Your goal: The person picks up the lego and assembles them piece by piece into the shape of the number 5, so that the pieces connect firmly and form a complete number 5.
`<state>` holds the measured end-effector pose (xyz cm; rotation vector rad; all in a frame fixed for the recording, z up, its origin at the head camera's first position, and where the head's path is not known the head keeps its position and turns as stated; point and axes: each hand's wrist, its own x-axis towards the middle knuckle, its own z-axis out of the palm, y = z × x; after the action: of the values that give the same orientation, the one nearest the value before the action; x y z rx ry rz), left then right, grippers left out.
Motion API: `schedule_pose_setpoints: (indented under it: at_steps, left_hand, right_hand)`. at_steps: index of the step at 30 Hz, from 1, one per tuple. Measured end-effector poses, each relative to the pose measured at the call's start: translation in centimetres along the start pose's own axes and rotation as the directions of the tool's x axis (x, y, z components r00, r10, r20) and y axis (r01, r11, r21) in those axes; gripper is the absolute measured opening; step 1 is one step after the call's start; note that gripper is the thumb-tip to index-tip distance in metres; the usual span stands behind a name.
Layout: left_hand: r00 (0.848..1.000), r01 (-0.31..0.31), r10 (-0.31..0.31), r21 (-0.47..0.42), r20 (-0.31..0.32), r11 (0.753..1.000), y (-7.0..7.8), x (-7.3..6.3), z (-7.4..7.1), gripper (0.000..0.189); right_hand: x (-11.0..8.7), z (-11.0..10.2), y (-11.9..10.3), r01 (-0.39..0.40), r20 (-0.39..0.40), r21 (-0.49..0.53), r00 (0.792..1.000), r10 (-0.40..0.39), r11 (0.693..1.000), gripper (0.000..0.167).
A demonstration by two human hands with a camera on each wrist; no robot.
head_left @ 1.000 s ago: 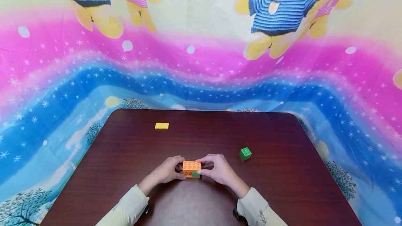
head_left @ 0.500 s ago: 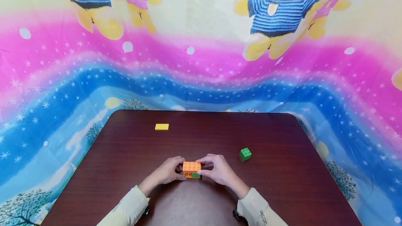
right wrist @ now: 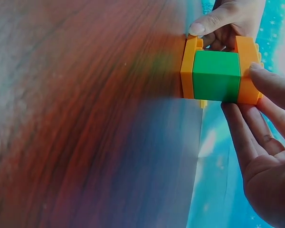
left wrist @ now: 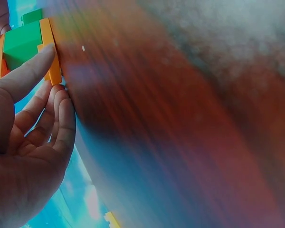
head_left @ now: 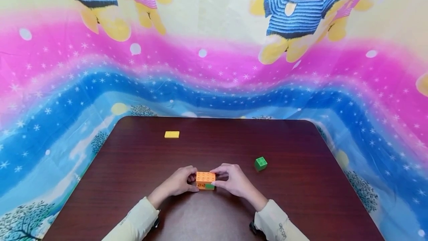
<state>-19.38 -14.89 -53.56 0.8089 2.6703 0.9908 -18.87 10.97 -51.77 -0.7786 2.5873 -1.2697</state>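
Slightly rightward since half a second ago, the stack [head_left: 205, 177] has moved; it is between both hands over the counter's [head_left: 301, 185] near half. The left hand [head_left: 178, 181] pinches its bottom orange plate [right wrist: 188, 71], the right hand [head_left: 235, 181] its top orange brick [right wrist: 247, 88]; a green block [right wrist: 216, 76] is between these. Beyond lie a green cube [head_left: 260, 163], right, and a yellow tile [head_left: 172, 134], left.

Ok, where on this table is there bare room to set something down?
The table has bare patches right of the green four-stud brick, between it and the yellow flat brick, left of the left hand, and between the sleeves. It is crowded where the left hand and right hand hold the orange-and-green brick stack.
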Motion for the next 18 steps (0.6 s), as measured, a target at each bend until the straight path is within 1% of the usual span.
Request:
schedule_pose_setpoints:
  at_steps: [9,18]
  left_hand:
    - [1.0,0.003,-0.003,-0.012,-0.004,1.0,0.25,-0.07,-0.01,0.032]
    - [1.0,-0.023,0.022,-0.012,-0.017,1.0,0.14,-0.05,0.02,0.034]
  right_hand:
    - [-0.37,-0.33,0.22,-0.023,0.004,-0.007,1.0,0.023,1.0,0.035]
    - [-0.53,-0.33,0.18,-0.028,-0.006,0.003,1.0,0.028,1.0,0.035]
